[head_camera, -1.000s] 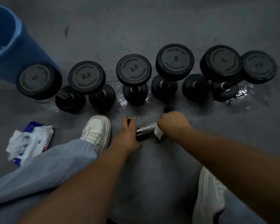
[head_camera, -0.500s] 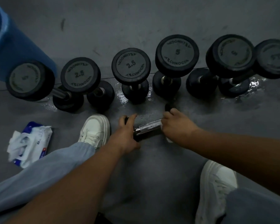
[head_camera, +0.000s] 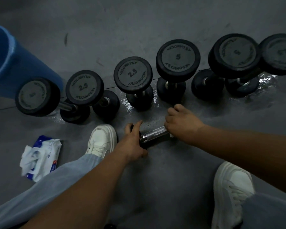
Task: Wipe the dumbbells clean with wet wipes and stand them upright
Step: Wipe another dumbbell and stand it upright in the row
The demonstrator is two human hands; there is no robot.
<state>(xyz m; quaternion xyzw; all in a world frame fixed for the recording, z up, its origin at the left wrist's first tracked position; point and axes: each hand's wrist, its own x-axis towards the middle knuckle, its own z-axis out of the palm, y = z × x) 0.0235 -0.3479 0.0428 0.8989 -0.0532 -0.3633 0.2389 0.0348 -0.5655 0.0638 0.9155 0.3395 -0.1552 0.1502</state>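
Since the last frame my right hand [head_camera: 182, 124] has slid over the lying dumbbell [head_camera: 153, 133]'s far head, fingers curled round a wet wipe [head_camera: 171, 135], my left hand [head_camera: 132, 144] gripping the near head; six upright dumbbells [head_camera: 178, 58] stand behind, so I judge this the last.

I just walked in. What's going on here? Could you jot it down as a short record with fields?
activity: a person crouches over a dumbbell, cleaning it
lying dumbbell: on its side, chrome handle showing between the hands
left hand: grips its left end
right hand: curled over its right end, a wet wipe peeking out beneath
upright dumbbells: six in a row behind
wipes pack: on the floor, far left
floor: grey, wet patches near the row
blue bin: upper left
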